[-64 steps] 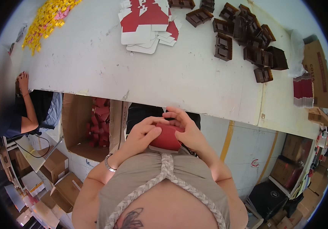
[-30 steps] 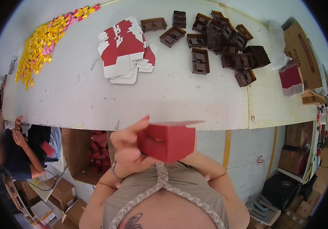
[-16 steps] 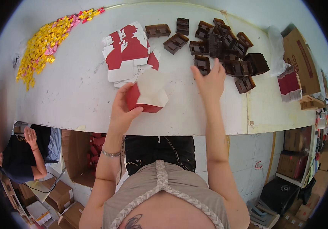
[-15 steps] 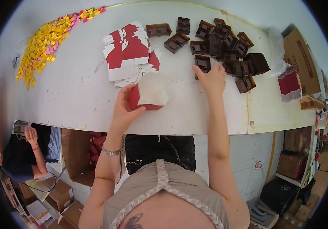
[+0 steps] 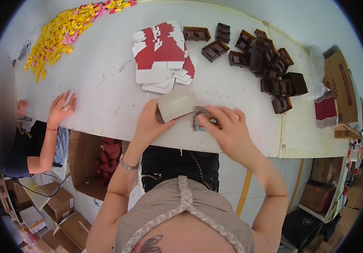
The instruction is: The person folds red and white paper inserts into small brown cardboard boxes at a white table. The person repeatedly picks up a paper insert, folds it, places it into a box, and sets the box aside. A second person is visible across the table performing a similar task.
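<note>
In my left hand [image 5: 151, 122] is a small folded carton [image 5: 176, 105], its pale side toward me, tilted above the near part of the table. The fingers and thumb grip its left end. Close to the carton's right end, my right hand [image 5: 228, 126] pinches a small dark plastic tray [image 5: 200, 119], which looks shiny and a little blurred. The fingers cover part of that tray. Beyond my hands lies a stack of flat red-and-white carton blanks [image 5: 164, 52]. Several more brown plastic trays [image 5: 257, 59] are heaped at the far right.
Yellow and pink wrapped pieces [image 5: 59, 40] spread across the far left. A co-worker's hand [image 5: 62, 109] rests at the table's left edge. Below, a cardboard box [image 5: 84, 168] holds red cartons [image 5: 107, 158]. Dark red packets [image 5: 326, 109] and a large brown box [image 5: 340, 84] stand right.
My right hand has taken a tray from the heap and brought it nearer, beside the carton. The carton has turned in my left hand. The co-worker's hand has come over the table.
</note>
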Motion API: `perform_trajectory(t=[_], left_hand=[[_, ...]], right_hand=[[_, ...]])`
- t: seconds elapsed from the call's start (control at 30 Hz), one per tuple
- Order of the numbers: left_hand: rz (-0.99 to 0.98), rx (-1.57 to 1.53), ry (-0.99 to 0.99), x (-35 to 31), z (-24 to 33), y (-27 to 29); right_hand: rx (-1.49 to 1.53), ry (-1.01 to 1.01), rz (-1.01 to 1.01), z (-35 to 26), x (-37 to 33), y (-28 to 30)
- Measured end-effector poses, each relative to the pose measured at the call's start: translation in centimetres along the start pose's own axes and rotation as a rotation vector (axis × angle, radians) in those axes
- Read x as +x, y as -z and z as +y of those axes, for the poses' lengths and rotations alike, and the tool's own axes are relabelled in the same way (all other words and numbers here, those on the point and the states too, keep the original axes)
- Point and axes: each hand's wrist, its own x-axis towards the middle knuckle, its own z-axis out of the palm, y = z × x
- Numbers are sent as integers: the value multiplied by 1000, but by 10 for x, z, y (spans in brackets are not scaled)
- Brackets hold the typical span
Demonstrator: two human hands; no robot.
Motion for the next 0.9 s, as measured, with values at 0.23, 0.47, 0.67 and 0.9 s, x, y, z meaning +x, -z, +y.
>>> perform_trajectory(t=[0.23,0.47,0.67,0.9], left_hand=[[10,-66,62,-2,-10,-4],[-30,-19,95,0,7,8],[-19,42,-4,0,2,3],[117,155,-138,-2,13,14]], right_hand=[[-98,396,-93,-6,74,-44],[-6,422,-76,23,60,-48],[-221,318,-84,17,44,-58],[94,209,-107,21,75,-33]])
